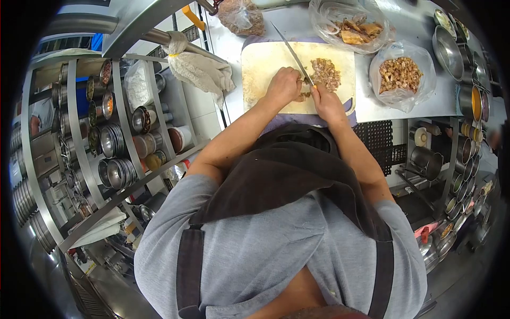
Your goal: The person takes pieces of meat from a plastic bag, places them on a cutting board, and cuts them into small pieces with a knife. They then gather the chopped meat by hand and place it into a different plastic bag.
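Note:
On a worn cream cutting board [265, 58], my right hand [328, 105] grips the handle of a long kitchen knife [291, 50], its blade pointing to the far left. My left hand [286, 85] is closed beside the blade, its fingers curled down over pieces of meat [302, 98], which are mostly hidden. Right of the blade lies a pile of chopped meat [325, 74]. A plastic bag with larger brown meat pieces [361, 33] sits behind the board, and another bag of diced meat [399, 74] stands to the right.
A tied bag of brown, crumbly-looking food [241, 18] is at the back left. A grey cloth [199, 72] hangs from a rail. Metal bowls [449, 50] line the right side of the steel table [366, 101]. Shelves of metal containers [114, 141] stand on the left.

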Demonstrator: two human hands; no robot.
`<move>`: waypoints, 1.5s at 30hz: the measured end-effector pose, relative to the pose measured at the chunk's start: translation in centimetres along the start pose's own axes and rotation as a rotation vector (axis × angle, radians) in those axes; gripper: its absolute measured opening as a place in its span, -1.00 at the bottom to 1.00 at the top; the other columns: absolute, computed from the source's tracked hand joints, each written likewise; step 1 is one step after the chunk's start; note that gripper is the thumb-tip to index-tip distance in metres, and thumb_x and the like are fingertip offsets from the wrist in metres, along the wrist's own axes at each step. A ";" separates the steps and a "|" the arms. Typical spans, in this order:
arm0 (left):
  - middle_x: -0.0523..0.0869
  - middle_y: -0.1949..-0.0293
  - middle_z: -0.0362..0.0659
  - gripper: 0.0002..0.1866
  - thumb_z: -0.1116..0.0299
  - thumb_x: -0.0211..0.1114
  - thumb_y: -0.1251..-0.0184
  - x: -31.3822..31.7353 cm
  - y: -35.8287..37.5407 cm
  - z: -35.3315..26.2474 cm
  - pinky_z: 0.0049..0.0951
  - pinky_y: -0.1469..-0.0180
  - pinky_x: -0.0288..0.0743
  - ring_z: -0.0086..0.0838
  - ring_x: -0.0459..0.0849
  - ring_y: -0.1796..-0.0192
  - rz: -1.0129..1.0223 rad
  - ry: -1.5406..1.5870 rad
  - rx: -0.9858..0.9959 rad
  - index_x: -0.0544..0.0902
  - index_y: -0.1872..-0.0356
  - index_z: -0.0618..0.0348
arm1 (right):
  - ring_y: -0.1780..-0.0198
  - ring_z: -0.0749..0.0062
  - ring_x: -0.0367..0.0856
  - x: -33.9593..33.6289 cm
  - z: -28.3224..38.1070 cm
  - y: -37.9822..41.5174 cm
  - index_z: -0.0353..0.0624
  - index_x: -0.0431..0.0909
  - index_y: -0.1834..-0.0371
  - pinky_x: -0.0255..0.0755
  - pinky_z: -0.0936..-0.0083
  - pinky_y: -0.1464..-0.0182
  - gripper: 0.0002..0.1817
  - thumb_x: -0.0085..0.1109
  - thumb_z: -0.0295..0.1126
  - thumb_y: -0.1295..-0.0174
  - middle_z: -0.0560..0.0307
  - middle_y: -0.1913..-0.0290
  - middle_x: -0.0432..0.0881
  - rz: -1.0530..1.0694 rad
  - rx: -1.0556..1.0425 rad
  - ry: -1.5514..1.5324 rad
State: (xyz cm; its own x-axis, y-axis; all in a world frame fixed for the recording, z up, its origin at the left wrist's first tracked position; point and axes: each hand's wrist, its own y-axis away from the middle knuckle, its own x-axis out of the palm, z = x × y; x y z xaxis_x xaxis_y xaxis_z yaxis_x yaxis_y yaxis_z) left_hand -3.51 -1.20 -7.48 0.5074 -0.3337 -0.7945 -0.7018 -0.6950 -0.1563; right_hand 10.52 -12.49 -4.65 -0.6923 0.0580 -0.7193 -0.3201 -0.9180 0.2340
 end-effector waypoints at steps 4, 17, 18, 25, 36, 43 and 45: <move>0.69 0.28 0.03 -0.86 0.48 0.31 -0.11 0.0 -0.4 -0.1 -0.16 0.04 0.53 -0.04 0.63 0.16 0.015 -0.007 0.036 0.69 0.29 0.28 | 0.21 -0.30 0.64 0.1 -0.4 0.0 -0.18 0.53 -0.09 0.47 -0.08 0.17 -0.60 -0.04 -0.09 -0.48 -0.38 0.33 0.65 0.002 -0.059 0.024; 0.72 0.23 0.02 -0.83 0.45 0.31 -0.16 -2.0 -0.4 0.2 -0.17 -0.02 0.53 -0.06 0.65 0.10 0.018 0.030 0.007 0.72 0.22 0.23 | 0.23 -0.31 0.63 0.4 -1.4 -0.4 -0.20 0.56 0.05 0.45 -0.08 0.20 -0.63 -0.02 -0.09 -0.47 -0.34 0.34 0.66 -0.040 -0.091 0.000; 0.72 0.22 0.02 -0.83 0.44 0.31 -0.17 -2.4 -0.5 0.4 -0.18 -0.02 0.53 -0.06 0.66 0.10 0.014 0.030 -0.005 0.72 0.22 0.23 | 0.23 -0.31 0.63 0.1 -1.2 -0.8 -0.20 0.56 0.05 0.45 -0.08 0.20 -0.63 -0.02 -0.09 -0.47 -0.34 0.34 0.66 -0.043 -0.100 -0.001; 0.71 0.16 0.08 -0.73 0.34 0.38 -0.14 -4.2 2.8 1.0 -0.17 -0.07 0.52 -0.06 0.66 0.04 0.171 -0.015 -0.122 0.70 0.20 0.30 | 0.21 -0.31 0.63 -3.8 1.8 2.3 -0.19 0.55 0.05 0.44 -0.08 0.18 -0.63 -0.02 -0.09 -0.47 -0.32 0.34 0.67 -0.045 -0.068 -0.088; 0.61 0.18 0.08 -0.66 0.36 0.42 -0.12 -1.7 4.9 -1.3 -0.12 -0.04 0.49 0.00 0.57 0.06 0.062 -0.087 0.048 0.59 0.12 0.31 | 0.30 -0.33 0.62 0.1 -1.5 3.4 -0.21 0.54 0.11 0.45 -0.10 0.22 -0.65 -0.03 -0.12 -0.48 -0.33 0.43 0.64 -0.013 -0.163 0.041; 0.62 0.19 0.12 -0.68 0.40 0.38 -0.13 -1.8 4.4 -2.3 -0.10 -0.02 0.48 0.01 0.57 0.09 0.027 -0.058 0.035 0.58 0.13 0.34 | 0.25 -0.31 0.62 -3.0 1.1 4.9 -0.22 0.54 0.08 0.43 -0.09 0.22 -0.65 0.00 -0.12 -0.47 -0.33 0.39 0.65 -0.076 -0.081 -0.029; 0.63 0.20 0.11 -0.70 0.41 0.37 -0.13 -2.0 4.7 -2.4 -0.10 -0.01 0.48 0.01 0.57 0.09 0.002 -0.035 0.021 0.58 0.14 0.33 | 0.25 -0.32 0.61 -3.1 1.8 5.0 -0.21 0.54 0.07 0.43 -0.10 0.22 -0.66 0.00 -0.13 -0.47 -0.34 0.39 0.64 -0.073 -0.094 -0.118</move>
State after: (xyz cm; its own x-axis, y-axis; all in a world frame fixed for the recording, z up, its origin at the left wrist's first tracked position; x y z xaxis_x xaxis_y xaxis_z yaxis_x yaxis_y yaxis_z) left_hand -6.65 -5.30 -5.20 0.4884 -0.3128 -0.8146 -0.7133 -0.6809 -0.1662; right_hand 9.95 -16.54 -0.07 -0.7422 0.1667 -0.6491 -0.3142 -0.9421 0.1174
